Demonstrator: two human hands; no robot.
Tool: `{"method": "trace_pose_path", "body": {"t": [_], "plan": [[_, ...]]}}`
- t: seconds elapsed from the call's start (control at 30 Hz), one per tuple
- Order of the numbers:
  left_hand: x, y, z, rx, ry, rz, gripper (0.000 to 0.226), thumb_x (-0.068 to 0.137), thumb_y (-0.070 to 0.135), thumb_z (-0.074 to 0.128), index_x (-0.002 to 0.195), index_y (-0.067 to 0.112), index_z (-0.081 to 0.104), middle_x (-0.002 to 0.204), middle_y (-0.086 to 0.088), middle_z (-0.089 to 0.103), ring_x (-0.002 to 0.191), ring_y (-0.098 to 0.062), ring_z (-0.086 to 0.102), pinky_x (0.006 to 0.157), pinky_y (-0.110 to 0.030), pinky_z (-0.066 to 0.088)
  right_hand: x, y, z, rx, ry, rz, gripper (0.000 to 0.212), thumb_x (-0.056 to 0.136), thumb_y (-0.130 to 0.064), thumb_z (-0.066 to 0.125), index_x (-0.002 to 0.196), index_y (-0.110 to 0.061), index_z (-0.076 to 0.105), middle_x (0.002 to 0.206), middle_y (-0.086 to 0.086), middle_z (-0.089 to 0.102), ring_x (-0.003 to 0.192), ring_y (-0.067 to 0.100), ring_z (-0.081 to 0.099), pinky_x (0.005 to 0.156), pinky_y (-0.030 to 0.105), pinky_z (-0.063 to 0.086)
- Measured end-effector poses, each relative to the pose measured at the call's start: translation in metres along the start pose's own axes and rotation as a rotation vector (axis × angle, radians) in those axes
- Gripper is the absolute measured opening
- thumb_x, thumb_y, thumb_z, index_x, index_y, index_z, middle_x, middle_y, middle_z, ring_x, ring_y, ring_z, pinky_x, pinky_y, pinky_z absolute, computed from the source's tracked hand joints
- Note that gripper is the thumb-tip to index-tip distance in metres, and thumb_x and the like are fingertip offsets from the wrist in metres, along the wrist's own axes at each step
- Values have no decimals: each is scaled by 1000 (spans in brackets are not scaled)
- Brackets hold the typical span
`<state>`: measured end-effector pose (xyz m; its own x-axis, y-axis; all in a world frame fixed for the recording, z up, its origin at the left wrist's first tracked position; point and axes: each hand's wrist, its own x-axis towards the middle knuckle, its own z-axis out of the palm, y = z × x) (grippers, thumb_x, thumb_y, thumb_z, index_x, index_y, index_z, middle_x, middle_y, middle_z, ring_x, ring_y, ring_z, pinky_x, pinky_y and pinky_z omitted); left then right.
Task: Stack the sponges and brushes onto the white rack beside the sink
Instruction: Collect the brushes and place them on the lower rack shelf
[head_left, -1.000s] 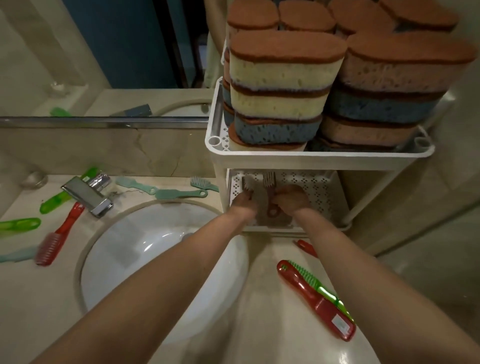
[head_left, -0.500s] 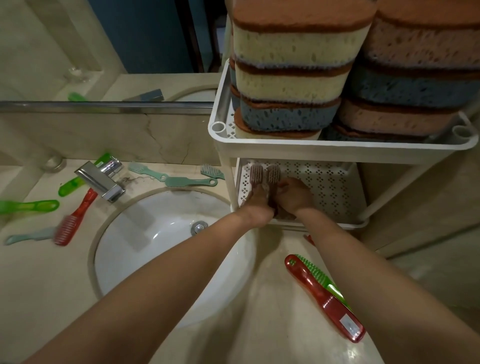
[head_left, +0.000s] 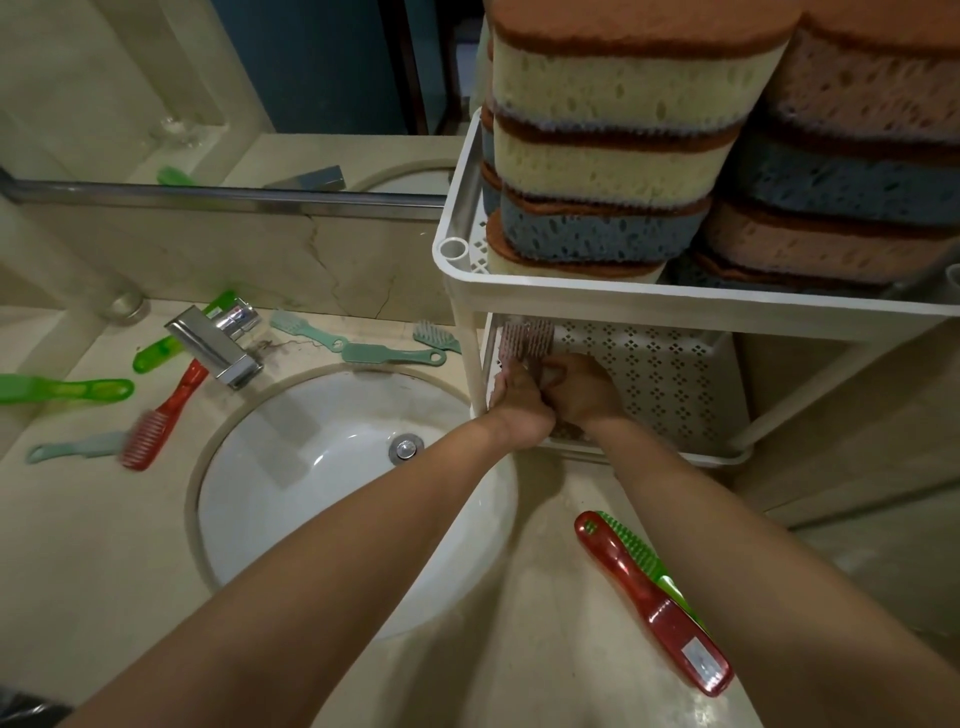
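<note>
- While both arms reach into the lower shelf of the white rack (head_left: 675, 306), the left hand (head_left: 519, 402) curls its fingers round the handle of a pale pink brush (head_left: 511, 340), whose bristle head points toward the shelf's back left corner.
- The right hand (head_left: 584, 395), touching the left, grips the handle of a darker brush (head_left: 541, 336); the two heads sit side by side.
- Sponges (head_left: 623, 93) fill the top shelf in piles.
- Right of the sink (head_left: 311, 519), a red brush (head_left: 660, 608) lies against a green brush (head_left: 636, 548) on the counter.
- Around the faucet (head_left: 213, 348), a second red brush (head_left: 161, 415), a long green brush (head_left: 67, 389) and a teal brush (head_left: 395, 356) lie loose.
</note>
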<state>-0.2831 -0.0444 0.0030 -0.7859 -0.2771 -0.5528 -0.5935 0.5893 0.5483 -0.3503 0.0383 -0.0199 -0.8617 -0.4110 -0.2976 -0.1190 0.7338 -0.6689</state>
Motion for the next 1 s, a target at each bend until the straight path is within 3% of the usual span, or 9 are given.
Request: {"method": "trace_pose_path", "body": {"t": [0.17, 0.27, 0.37, 0.47, 0.53, 0.67, 0.87, 1.0], "plan": [[-11, -5, -5, -99, 33, 153, 86, 89, -3, 47, 153, 13, -7, 162, -6, -3, 148, -22, 9, 113, -24, 28, -7, 3, -2, 73, 91, 68, 40, 86, -15, 53, 123, -24, 64, 128, 4, 63, 113, 25, 59, 90, 24, 44], [-25, -19, -6, -144, 52, 277, 80, 86, -9, 40, 154, 22, 11, 162, -5, 4, 142, -24, 29, 92, -16, 40, -17, 1, 0, 98, 146, 66, 35, 86, -10, 51, 117, -22, 65, 124, 4, 64, 110, 23, 60, 85, 22, 41], [-42, -37, 0, -268, 134, 330, 67, 83, -11, 34, 141, 19, 45, 149, -10, 41, 131, -26, 45, 101, -26, 41, -32, -8, 2, 119, 207, 52, 28, 85, -8, 50, 102, -24, 66, 113, 0, 67, 93, 17, 59, 78, 23, 41], [-61, -57, 2, -421, 200, 341, 56, 81, -10, 33, 122, 17, 61, 111, 1, 66, 116, -20, 58, 103, -30, 43, -57, -20, 10, 268, 285, -11, 20, 86, -9, 54, 88, -26, 64, 99, 0, 69, 80, 11, 60, 73, 25, 43], [-74, -71, 0, -501, 259, 309, 50, 84, -8, 35, 110, 25, 63, 95, 9, 68, 104, -14, 62, 98, -27, 46, -76, -29, 20, 369, 373, -46, 14, 87, -11, 58, 88, -22, 67, 92, -1, 70, 74, 6, 60, 67, 24, 45], [-107, -107, -9, -617, 356, 246, 47, 88, -2, 41, 95, 41, 60, 90, 14, 68, 92, -7, 63, 82, -18, 49, -116, -51, 51, 462, 427, -86, 10, 87, -17, 58, 89, -23, 67, 81, -12, 66, 74, 7, 60, 72, 32, 49], [-172, -181, -25, -710, 470, 177, 40, 88, 1, 46, 95, 38, 59, 96, 7, 69, 98, -14, 65, 90, -37, 53, -172, -90, 117, 404, 257, -192, 20, 83, -16, 58, 95, -30, 64, 91, -8, 66, 79, 9, 60, 75, 31, 50], [-229, -243, -28, -757, 561, 94, 40, 87, 1, 43, 94, 37, 59, 93, 10, 68, 92, -15, 65, 86, -34, 53, -216, -118, 171, 376, 121, -278, 19, 84, -19, 58, 92, -36, 62, 95, -11, 65, 81, 2, 60, 73, 25, 49]]}}
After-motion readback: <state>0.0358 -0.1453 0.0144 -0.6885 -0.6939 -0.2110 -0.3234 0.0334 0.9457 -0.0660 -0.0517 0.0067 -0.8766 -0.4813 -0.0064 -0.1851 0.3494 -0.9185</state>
